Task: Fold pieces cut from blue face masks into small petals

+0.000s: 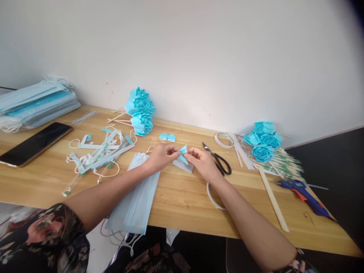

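Between my two hands is a small folded blue piece of mask fabric (183,154). My left hand (162,155) pinches its left edge with thumb and forefinger. From the other side, my right hand (201,161) pinches it too. Just below the fingers lies a small white piece (186,167), partly covered by them. Two cut blue pieces (167,137) rest on the table beyond my left hand. Under my left forearm are flat blue face masks (139,197), reaching past the table edge. Black-handled scissors (222,161) lie right of my right hand.
Blue fabric flowers (140,110) on sticks lie at the back, more flowers (263,142) at right. Around them are tape rolls (224,140), a glue gun (305,195), a wooden strip (273,201), mask scraps (99,151), a phone (36,142) and stacked masks (40,100).
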The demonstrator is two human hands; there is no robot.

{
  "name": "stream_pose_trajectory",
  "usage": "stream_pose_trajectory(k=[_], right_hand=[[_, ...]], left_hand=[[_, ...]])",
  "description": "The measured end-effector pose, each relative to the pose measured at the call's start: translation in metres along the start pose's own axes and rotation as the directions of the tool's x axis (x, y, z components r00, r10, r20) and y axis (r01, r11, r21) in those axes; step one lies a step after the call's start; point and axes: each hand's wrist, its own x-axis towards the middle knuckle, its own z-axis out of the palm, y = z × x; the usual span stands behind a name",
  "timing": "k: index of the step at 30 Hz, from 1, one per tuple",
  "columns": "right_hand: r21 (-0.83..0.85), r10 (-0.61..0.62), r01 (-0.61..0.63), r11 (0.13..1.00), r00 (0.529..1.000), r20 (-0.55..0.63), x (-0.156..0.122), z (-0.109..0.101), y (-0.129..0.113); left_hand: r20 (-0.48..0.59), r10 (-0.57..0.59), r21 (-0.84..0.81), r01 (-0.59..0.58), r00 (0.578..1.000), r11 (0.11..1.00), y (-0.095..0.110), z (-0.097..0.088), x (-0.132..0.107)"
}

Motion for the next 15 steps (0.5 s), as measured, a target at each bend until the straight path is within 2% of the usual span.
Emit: stream_pose_trajectory(k=[9, 15], right_hand=[[-0.025, -0.026, 0.023, 0.999, 0.994, -0.108, -0.0001, -0.0017, -0.0067], [-0.005, -0.042, 0.042, 0.999, 0.993, -0.109, -0.0003, -0.0014, -0.0072]], left_hand=[[0.066, -0.016, -0.066, 0.021, 0.998, 0.998, -0.0018, -0.0020, 0.0004], [0.063, -0.012, -0.114, 0.019, 0.998, 0.993, -0.0060, -0.0008, 0.0022]])
